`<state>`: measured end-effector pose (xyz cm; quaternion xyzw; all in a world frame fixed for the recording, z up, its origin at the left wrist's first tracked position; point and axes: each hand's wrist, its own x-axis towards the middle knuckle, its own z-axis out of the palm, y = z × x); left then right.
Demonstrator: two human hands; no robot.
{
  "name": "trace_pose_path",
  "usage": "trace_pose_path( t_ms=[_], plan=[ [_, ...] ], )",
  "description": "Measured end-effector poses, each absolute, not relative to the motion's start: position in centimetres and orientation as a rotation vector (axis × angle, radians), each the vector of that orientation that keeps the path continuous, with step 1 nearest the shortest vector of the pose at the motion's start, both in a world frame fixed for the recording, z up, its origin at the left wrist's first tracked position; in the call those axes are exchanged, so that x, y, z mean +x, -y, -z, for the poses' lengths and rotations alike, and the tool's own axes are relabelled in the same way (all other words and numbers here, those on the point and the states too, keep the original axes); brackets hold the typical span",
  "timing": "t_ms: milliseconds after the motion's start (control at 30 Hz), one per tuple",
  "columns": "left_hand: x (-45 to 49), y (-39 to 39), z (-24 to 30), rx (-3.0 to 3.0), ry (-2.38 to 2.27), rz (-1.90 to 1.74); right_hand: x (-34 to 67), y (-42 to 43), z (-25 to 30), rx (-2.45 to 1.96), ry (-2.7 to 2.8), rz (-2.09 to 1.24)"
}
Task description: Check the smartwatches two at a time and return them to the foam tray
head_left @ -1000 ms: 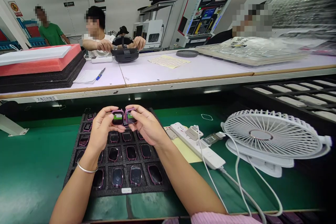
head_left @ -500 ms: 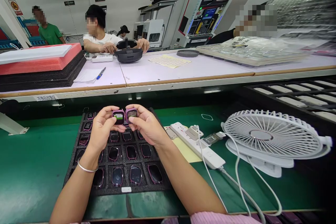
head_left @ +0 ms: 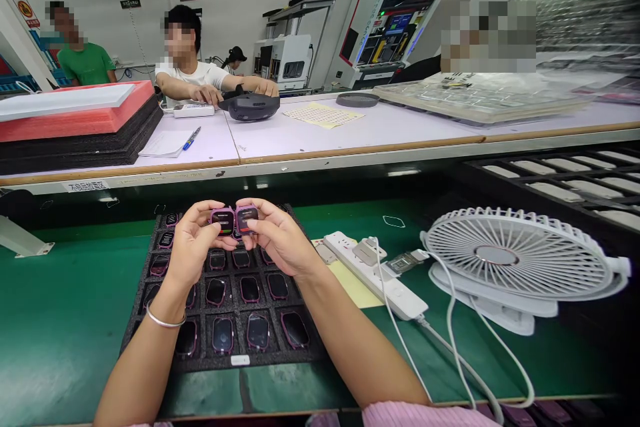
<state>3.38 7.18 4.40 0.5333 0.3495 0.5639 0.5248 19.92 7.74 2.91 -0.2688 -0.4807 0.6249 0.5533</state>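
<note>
Two purple-framed smartwatches are held side by side above a black foam tray point(head_left: 240, 363). My left hand point(head_left: 193, 243) is closed on the left smartwatch point(head_left: 223, 219), its thumb at the lower edge of the lit screen. Around the right smartwatch point(head_left: 246, 215) my right hand point(head_left: 283, 240) is closed, with the thumb on its screen, which is also lit. The two watches touch or nearly touch. Below them, the tray's compartments hold several more purple-framed watches point(head_left: 258, 331) with dark screens. My forearms and hands cover some compartments.
Right of the tray lie a white power strip point(head_left: 380, 280) with cables and a white clip fan point(head_left: 500, 257). A raised shelf point(head_left: 310, 140) crosses behind, carrying foam sheets point(head_left: 75, 127) and plastic trays point(head_left: 465, 103). Across it a person in white handles a black headset point(head_left: 253, 105).
The left watch's screen has gone from a green-and-white display to a mostly dark one; the right screen's display has changed too. Across the shelf, the black headset has been turned.
</note>
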Motion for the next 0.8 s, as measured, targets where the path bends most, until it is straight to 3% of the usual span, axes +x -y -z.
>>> trace_pose_path(
  t_ms=[800],
  plan=[
    [3.5,-4.4,-5.9,1.445,-0.763,-1.394,19.9,-7.7,-2.9,-0.649,1.139,-1.459]
  ],
)
